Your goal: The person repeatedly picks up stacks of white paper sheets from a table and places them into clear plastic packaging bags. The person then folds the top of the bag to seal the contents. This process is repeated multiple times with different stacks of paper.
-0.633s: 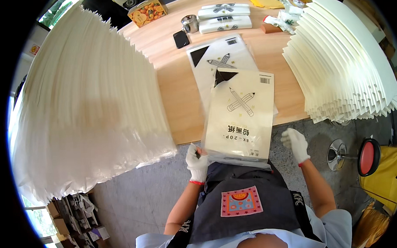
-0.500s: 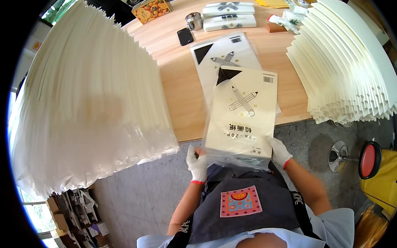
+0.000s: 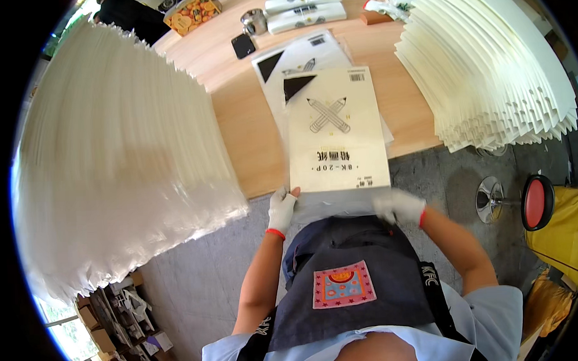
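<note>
A cream pack of drawing paper [image 3: 337,125] with a crossed-pencils print and a black corner lies in a clear plastic bag [image 3: 334,203], whose unfilled end hangs past the table's front edge toward me. My left hand [image 3: 281,207], in a white glove with a red cuff, is closed on the bag's near left edge, thumb on top. At the near right corner of the bag is my right hand [image 3: 401,207], gloved alike; motion blurs its fingers, so its grip is unclear. Beneath the pack, partly hidden, lies another bagged pack [image 3: 274,85] with the same design.
A tall stack of plastic bags [image 3: 123,161] stands at the left, a fanned stack of cream sheets [image 3: 489,71] at the right. Farther back on the wooden table [image 3: 236,128] are a phone [image 3: 243,46], a metal cup [image 3: 253,21], rolled white packs [image 3: 305,16] and an orange-printed box [image 3: 192,13].
The pack has straightened and sits farther from me, with more of the bag's end showing. My right hand has moved from the pack's right side down to the bag's near corner.
</note>
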A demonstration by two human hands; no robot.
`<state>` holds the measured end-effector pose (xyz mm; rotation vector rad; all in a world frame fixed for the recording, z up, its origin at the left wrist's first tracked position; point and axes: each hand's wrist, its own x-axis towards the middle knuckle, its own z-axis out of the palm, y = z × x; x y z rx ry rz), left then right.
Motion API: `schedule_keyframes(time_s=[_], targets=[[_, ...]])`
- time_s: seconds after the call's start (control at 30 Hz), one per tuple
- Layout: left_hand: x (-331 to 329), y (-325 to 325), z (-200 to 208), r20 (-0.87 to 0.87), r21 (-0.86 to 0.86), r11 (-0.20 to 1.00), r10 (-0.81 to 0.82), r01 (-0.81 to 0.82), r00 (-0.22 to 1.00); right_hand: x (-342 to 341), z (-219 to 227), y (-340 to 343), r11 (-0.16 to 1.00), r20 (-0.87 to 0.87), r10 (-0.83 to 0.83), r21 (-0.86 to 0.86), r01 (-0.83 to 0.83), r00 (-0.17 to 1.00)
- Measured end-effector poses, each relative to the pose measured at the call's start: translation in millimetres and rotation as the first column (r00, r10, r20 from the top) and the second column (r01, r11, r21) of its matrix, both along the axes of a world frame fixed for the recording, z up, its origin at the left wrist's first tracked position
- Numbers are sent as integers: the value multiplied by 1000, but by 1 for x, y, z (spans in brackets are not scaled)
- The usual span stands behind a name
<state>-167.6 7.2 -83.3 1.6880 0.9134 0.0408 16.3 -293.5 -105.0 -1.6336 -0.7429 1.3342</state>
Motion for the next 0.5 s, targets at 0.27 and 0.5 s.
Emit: schedule_keyframes(time_s=[0.27, 0.5], targets=[[56, 3, 107, 245, 402, 901, -278, 163, 929, -18, 40, 13, 775, -367, -604, -63, 628, 708], [21, -21, 353, -6, 958, 233, -573, 169, 820, -18, 142, 133, 698, -741, -362, 187, 691, 566]])
